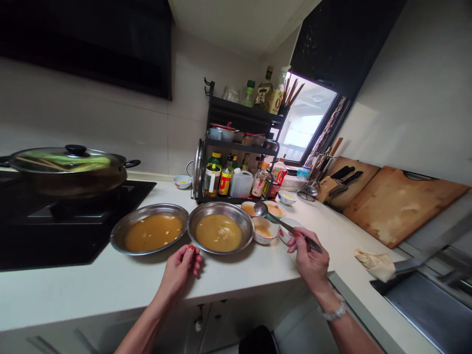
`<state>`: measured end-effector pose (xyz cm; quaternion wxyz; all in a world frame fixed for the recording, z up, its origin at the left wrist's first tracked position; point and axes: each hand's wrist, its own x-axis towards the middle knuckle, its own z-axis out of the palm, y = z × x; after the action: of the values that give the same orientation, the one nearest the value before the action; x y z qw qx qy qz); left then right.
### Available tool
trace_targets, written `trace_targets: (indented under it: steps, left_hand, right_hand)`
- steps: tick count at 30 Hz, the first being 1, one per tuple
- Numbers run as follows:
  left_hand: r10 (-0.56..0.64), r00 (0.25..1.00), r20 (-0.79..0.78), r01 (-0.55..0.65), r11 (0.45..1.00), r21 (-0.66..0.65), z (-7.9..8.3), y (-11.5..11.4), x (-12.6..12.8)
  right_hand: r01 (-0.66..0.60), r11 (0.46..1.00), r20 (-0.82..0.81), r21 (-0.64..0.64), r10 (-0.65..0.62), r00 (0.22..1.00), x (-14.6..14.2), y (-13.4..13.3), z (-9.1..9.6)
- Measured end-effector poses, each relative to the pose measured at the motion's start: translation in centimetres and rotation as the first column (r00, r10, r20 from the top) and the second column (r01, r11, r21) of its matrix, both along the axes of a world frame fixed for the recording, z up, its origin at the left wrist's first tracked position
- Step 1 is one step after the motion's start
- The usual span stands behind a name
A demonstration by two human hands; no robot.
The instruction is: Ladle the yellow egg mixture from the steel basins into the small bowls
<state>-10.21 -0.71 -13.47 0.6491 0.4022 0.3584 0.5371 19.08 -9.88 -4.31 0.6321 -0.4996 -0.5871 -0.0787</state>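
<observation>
My right hand (308, 253) grips the dark handle of a ladle (260, 210), whose metal bowl hangs over the small bowls. Below the ladle is a white bowl (264, 236) with brownish liquid, and beside it another white bowl (285, 236) is partly hidden by my right hand. Two more small bowls with orange-brown liquid stand behind. My left hand (181, 265) is loosely closed, thumb against the fingers, at the front of two metal plates. The right metal plate (201, 246) and the left metal plate (120, 241) both hold brown liquid with pale bits.
A lidded pan (70, 172) sits on the black stove (44, 241) at left. Behind the plates stands a black rack (239, 143) with bottles and jars. To the right are a knife block (330, 189), cutting boards (394, 206), a cloth (375, 264) and the sink (431, 305).
</observation>
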Motion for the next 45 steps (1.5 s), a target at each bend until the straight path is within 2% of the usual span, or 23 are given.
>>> trace_targets:
  steps: [4, 8, 11, 17, 22, 25, 32, 36, 41, 45]
  left_hand:
    - [0.008, 1.0, -0.003, -0.008, 1.0, -0.003, 0.1, 0.0, 0.0]
    - [0.013, 1.0, 0.003, -0.013, 1.0, -0.018, 0.3, -0.1, 0.1]
    - [0.011, 1.0, -0.002, -0.011, 1.0, -0.026, 0.5, -0.1, 0.1]
    - [0.017, 1.0, -0.022, -0.018, 1.0, -0.012, 0.6, -0.2, 0.0]
    - [0.02, 1.0, -0.017, -0.02, 1.0, -0.006, 0.9, -0.4, 0.1]
    - [0.024, 1.0, -0.017, -0.024, 1.0, -0.013, 1.0, -0.5, 0.1]
    - [0.028, 1.0, -0.013, -0.028, 0.999, -0.017, 0.9, -0.4, 0.1]
    - [0.022, 1.0, -0.009, -0.022, 1.0, -0.007, 0.6, -0.3, 0.1]
    - [0.031, 0.999, -0.011, -0.031, 0.999, -0.005, 0.8, -0.4, 0.1]
    - [0.023, 1.0, -0.006, -0.023, 1.0, -0.01, 0.9, -0.5, 0.2]
  right_hand:
    - [0.11, 0.987, -0.033, -0.118, -0.115, 0.993, 2.1, -0.3, -1.2]
    - [0.108, 0.968, -0.077, -0.226, -0.128, 0.989, 2.5, -0.5, -2.3]
    - [0.091, 0.959, -0.19, -0.27, -0.146, 0.971, 2.7, -0.3, -2.6]
    - [0.127, 0.961, -0.48, -0.244, -0.234, 0.845, 3.9, 0.5, -2.3]
    - [0.089, 0.98, -0.624, -0.18, -0.184, 0.76, 4.1, 0.4, -1.4]
    - [0.08, 0.986, -0.653, -0.146, -0.157, 0.741, 4.0, 0.2, -0.7]
    - [0.056, 0.994, -0.65, -0.088, -0.101, 0.753, 2.9, 0.2, 1.6]
    - [0.0, 0.997, -0.605, -0.08, -0.049, 0.795, 1.0, 0.6, 2.6]
    - [-0.11, 0.989, -0.402, -0.101, 0.061, 0.914, -1.5, 0.9, 2.1]
    - [-0.166, 0.985, -0.161, -0.037, 0.158, 0.974, -2.5, 0.4, 1.6]
